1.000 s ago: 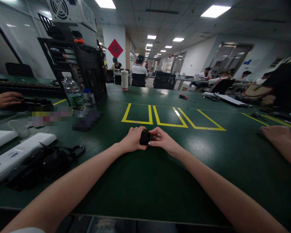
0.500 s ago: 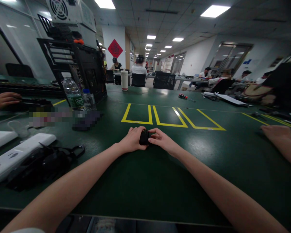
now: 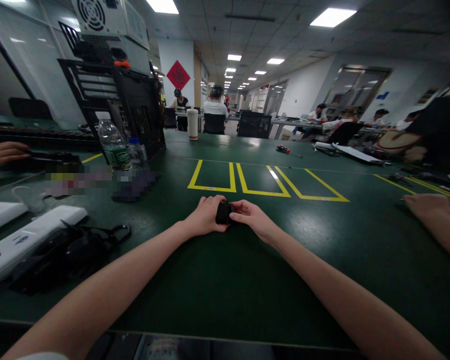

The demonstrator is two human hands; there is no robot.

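A small black block-like object, its exact kind unclear, is held just above or on the green table in front of me. My left hand wraps round its left side, thumb below and fingers over the top. From the right, my right hand pinches at the object's right side with thumb and forefinger. Whatever small part those right fingertips may hold is hidden. Beyond both hands lie yellow tape outlines on the tabletop.
To the left are a white device, a black strapped item, plastic bottles and a black computer case. Farther back stand a white cup and a red screwdriver. Other people's hands reach in at both sides.
My right fingers have shifted very slightly at the object's right side. My left hand keeps its grip. The co-worker's hand at the right has a dark item showing near it.
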